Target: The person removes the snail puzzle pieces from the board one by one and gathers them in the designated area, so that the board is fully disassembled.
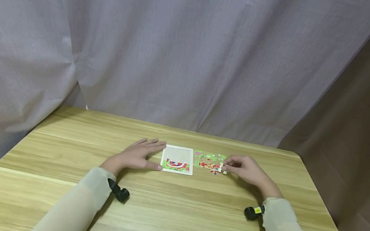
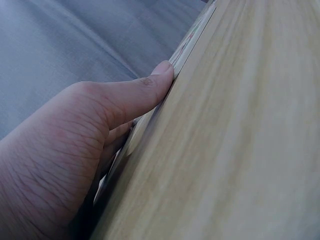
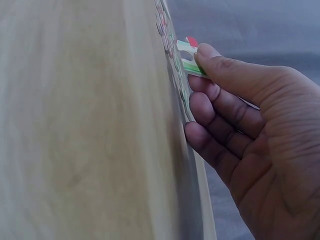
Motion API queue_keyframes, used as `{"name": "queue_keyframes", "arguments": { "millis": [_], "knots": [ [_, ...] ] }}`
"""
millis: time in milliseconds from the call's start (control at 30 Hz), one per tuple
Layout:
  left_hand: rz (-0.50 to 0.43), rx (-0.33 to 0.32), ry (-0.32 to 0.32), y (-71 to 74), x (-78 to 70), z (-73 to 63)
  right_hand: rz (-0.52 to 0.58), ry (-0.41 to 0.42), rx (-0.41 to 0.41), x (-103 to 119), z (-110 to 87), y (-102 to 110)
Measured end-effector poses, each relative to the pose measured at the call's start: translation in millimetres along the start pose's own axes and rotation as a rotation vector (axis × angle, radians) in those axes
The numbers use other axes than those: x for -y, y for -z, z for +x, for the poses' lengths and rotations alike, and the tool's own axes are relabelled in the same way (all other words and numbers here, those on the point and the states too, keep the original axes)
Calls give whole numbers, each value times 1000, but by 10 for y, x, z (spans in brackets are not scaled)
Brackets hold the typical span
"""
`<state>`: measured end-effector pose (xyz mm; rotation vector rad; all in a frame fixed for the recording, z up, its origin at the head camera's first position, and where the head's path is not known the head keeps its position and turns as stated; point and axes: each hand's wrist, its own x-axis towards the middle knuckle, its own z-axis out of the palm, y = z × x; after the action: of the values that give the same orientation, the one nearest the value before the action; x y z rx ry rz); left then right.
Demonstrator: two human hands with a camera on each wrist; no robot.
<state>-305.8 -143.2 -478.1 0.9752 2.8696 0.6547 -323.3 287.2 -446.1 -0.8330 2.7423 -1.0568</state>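
Left hand (image 1: pixel 139 155), fingers spread, touched tray (image 1: pixel 179 154) at nine o'clock, best pressed steady; right hand (image 1: pixel 246 170) pinched piece (image 3: pixel 192 66) at three.

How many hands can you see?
2. The left hand touches the left edge of the white tray; the right hand, right of the tray, pinches a piece.

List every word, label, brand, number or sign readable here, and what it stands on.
No readable text in any view.
Small yellow label on the black right-wrist device: any marking too small to read.
White-rimmed square tray, colourful flat puzzle pieces: no legible lettering.
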Motion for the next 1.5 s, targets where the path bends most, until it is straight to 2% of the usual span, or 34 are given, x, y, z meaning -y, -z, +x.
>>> {"name": "queue_keyframes", "arguments": {
  "millis": [833,1500],
  "knots": [
    [-13,17,8,11,-17,-2,-43,24,9,-74,-31,17],
    [-15,10,1,8,-15,2,-103,13,-44,-88,-23,-3]
  ]
}}
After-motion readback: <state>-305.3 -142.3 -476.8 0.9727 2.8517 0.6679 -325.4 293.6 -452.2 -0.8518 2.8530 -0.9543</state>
